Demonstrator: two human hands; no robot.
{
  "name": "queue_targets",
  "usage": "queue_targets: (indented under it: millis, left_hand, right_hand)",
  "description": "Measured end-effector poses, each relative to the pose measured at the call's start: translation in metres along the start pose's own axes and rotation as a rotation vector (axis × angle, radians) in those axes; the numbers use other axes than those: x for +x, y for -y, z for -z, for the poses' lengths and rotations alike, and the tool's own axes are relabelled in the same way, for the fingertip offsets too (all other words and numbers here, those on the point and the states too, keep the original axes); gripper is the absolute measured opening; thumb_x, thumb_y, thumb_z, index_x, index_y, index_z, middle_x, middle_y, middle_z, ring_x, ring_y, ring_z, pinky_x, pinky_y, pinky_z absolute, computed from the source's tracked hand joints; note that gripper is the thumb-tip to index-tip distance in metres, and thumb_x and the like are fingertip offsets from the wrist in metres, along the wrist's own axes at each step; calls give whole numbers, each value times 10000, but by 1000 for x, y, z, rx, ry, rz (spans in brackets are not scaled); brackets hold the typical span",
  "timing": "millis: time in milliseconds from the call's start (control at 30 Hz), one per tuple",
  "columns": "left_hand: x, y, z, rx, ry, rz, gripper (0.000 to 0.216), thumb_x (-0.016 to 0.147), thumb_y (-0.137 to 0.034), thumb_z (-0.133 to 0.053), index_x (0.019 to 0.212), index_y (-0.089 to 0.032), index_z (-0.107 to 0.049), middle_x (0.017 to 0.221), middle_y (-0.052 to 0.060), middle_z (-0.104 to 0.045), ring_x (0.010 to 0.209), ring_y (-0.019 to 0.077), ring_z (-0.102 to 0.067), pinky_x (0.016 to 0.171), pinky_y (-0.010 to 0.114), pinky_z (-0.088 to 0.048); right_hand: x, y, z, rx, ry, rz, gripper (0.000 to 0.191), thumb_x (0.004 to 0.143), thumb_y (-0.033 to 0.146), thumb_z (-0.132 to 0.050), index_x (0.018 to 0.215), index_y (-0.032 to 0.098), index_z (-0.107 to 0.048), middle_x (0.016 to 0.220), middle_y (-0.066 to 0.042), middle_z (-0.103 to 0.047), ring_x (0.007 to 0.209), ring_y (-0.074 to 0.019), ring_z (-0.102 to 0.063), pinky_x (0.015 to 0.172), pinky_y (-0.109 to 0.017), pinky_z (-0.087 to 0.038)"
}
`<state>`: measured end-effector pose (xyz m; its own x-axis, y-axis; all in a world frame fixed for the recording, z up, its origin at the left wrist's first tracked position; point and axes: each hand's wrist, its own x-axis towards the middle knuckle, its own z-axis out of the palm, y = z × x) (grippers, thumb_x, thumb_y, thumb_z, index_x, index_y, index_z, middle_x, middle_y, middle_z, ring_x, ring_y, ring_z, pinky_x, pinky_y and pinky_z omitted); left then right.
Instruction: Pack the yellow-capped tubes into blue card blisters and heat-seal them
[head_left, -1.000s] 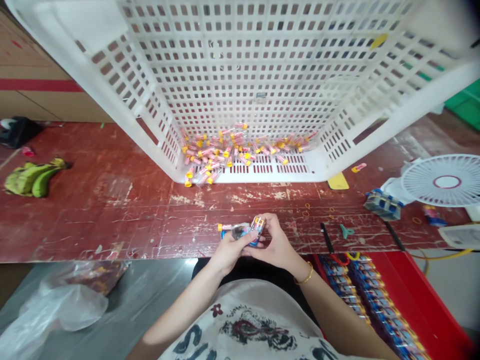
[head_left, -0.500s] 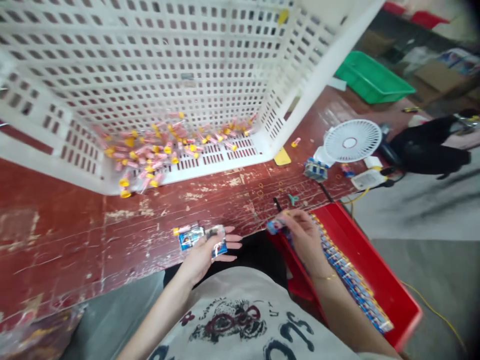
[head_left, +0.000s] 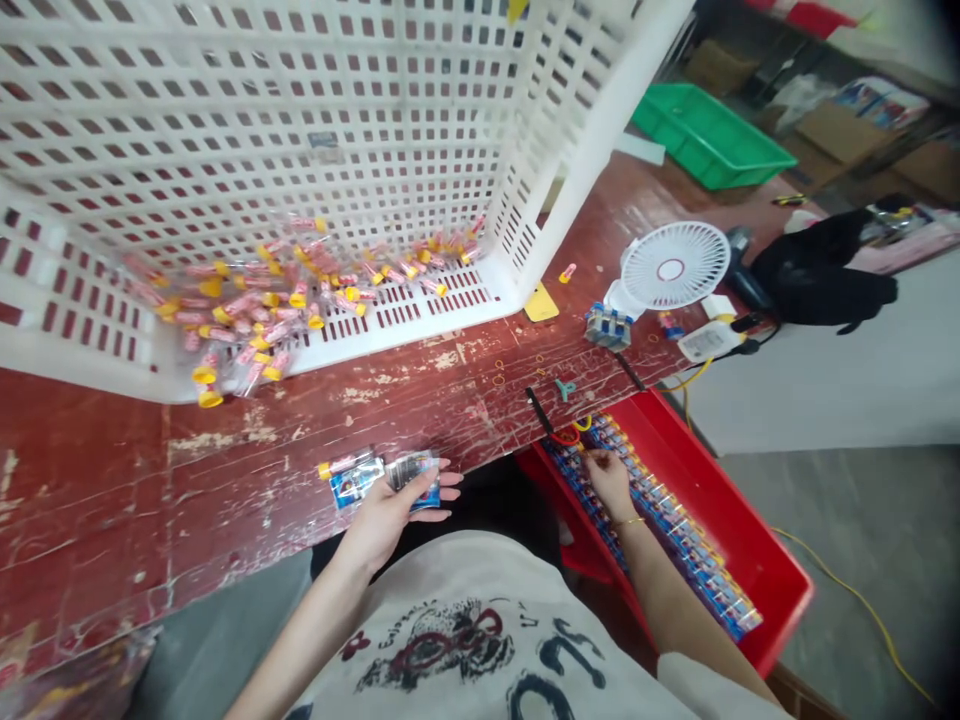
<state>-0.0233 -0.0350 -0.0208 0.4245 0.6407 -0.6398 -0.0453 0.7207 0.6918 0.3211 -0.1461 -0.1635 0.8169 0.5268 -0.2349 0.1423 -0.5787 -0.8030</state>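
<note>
My left hand is at the table's front edge, its thumb pressed over a small blue-and-clear packet and its fingers stretched out beneath. Beside it on the table lies another blue packet, with a yellow-capped pink tube along its top. Over to the right, my right hand reaches down into a red bin. Its fingers are closed against the rows of blue packets with yellow caps; what lies between the fingertips is hidden.
A large white perforated crate lies on its side, with many yellow-capped pink tubes inside. Further right are a white fan, a bundle of packets, a teal clip, a yellow card and a green tray.
My right hand has lowered into the red bin; the blue packet it held above the bin's edge no longer shows apart. My left hand keeps its packet. The whole view has shifted slightly.
</note>
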Motion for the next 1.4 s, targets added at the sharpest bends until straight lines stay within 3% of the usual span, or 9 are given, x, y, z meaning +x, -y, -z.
queue_targets:
  millis: [200,300,433,633,833,933,1033,1133,1400]
  left_hand:
    - [-7,9,9,-27,0,14,397,744,-380,-714,1053,-139,-649,1016,142,-714,853,251,-690,608,325,-590]
    - [-26,14,29,-61,-77,-2,392,665,-367,-782,953,-125,-673,876,122,-736,765,228,-695,590,302,-584]
    - [-63,14,62,-88,-283,-86,383,639,-371,-799,911,-124,-690,766,88,-731,712,200,-683,591,286,-575]
    - [-84,13,84,-116,-464,-109,368,662,-422,-769,871,-125,-713,863,112,-741,798,219,-690,625,278,-561]
    - [-53,5,67,-162,-396,-109,378,558,-364,-844,807,-121,-699,750,71,-725,673,176,-675,611,285,-566]
    - [-41,-3,52,-156,-332,-145,365,521,-300,-867,777,-120,-680,656,26,-691,583,145,-653,588,272,-561]
    - [-33,-10,38,-135,-271,-195,358,516,-284,-869,759,-119,-664,601,1,-661,525,128,-629,549,253,-544]
    - [-28,-13,28,-104,-223,-221,347,527,-304,-862,730,-115,-653,543,-2,-634,488,126,-605,492,229,-510]
    - [-27,-15,23,-117,-167,-185,336,607,-325,-824,827,-112,-686,735,75,-719,635,182,-681,582,270,-553]
  right_hand:
    - [-31,33,-1,11,-11,192,323,676,396,-611,880,188,-474,760,-22,-555,585,-146,-528,581,-325,-476]
    - [-77,86,-48,64,233,446,201,769,342,-580,898,206,-508,856,-43,-555,721,-164,-562,670,-326,-486]
    - [-148,169,-132,86,785,950,79,841,203,-524,887,254,-563,1018,-48,-571,949,-198,-558,845,-345,-473]
    - [-184,220,-208,-11,1010,1043,177,760,67,-561,854,213,-594,922,-75,-601,987,-292,-531,919,-494,-383]
    - [-151,228,-183,2,1037,912,334,826,106,-503,1142,212,-526,895,-49,-584,883,-211,-578,865,-427,-438]
    - [-140,234,-150,194,1201,658,409,888,259,-480,1285,264,-381,859,-1,-595,759,-148,-607,704,-316,-514]
    - [-142,242,-122,505,1144,468,333,854,282,-561,1166,277,-443,929,1,-594,829,-135,-611,751,-305,-525]
    - [-148,245,-109,601,1003,567,245,828,247,-610,1031,265,-473,974,-12,-578,907,-144,-602,828,-320,-512]
    - [-137,233,-117,494,1156,430,235,797,285,-648,952,240,-476,847,1,-621,803,-140,-633,755,-314,-544]
